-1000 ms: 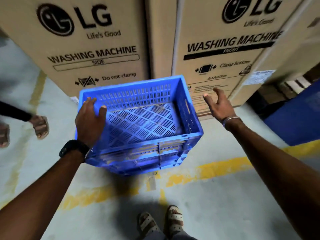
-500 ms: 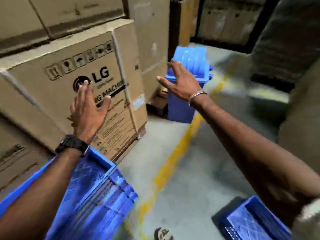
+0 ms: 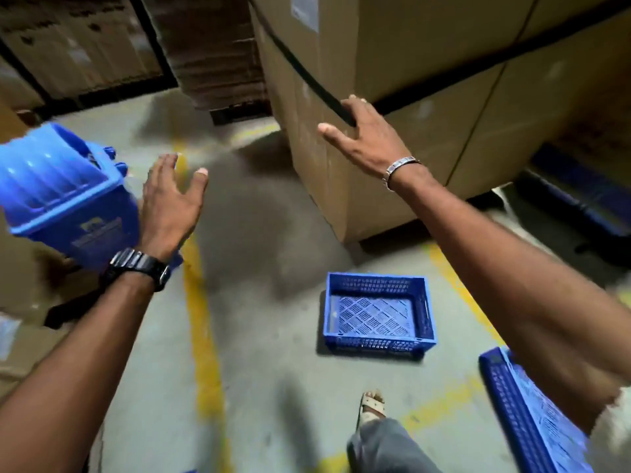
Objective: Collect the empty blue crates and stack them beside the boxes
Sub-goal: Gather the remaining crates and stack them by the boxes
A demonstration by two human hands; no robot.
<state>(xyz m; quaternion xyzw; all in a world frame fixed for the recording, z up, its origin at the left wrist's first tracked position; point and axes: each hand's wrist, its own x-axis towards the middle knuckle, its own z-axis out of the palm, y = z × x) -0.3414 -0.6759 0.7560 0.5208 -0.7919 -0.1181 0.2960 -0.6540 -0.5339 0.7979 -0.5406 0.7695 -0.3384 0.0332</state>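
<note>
**Materials and Surface Finish**

Floor crate (image 3: 379,317): blue moulded plastic with perforated lattice walls and base, matt finish. Stacked crates (image 3: 65,199) at left: blue plastic, smoother, with glossy highlights on the walls. Boxes (image 3: 426,46): brown cardboard, matt, bound by a black strap (image 3: 317,87). Floor (image 3: 266,336): grey concrete, dull and scuffed, with worn yellow painted lines (image 3: 201,319). Watch (image 3: 140,268): black, slight sheen. Bracelet (image 3: 399,169): silver metal links, shiny. Trouser leg (image 3: 386,445): grey cloth.
</note>
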